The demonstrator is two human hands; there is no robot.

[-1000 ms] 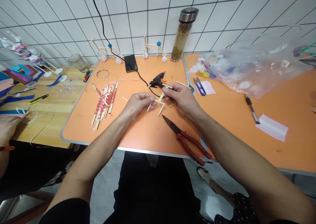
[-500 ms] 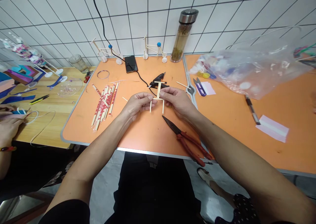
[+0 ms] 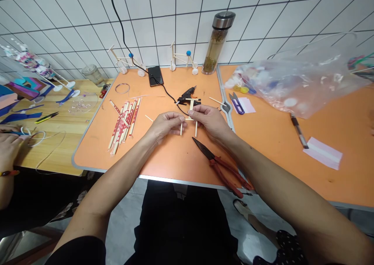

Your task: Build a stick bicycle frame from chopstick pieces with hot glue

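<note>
A small frame of pale wooden sticks (image 3: 191, 104) is held between my two hands above the orange table. My left hand (image 3: 169, 125) pinches the frame's near left corner, where one stick leg points toward me. My right hand (image 3: 209, 119) grips the frame at the right, thumb against its middle sticks. A second leg sticks out below the right fingers. Just beyond the frame lies a black glue gun (image 3: 187, 95), partly hidden by it. Long-nose pliers (image 3: 212, 158) with red handles lie close below my right hand.
Paper-wrapped chopsticks (image 3: 124, 121) lie at the left. Two stick models with blue balls (image 3: 183, 58), a phone (image 3: 155, 76) and a tea bottle (image 3: 216, 47) stand or lie along the wall. Thread snips (image 3: 237, 103) and a plastic bag (image 3: 298, 82) are at the right. A co-worker's hand (image 3: 11, 146) is far left.
Both hands have shifted slightly right and toward me with the stick frame. The co-worker's hand at the far left has moved a little.
</note>
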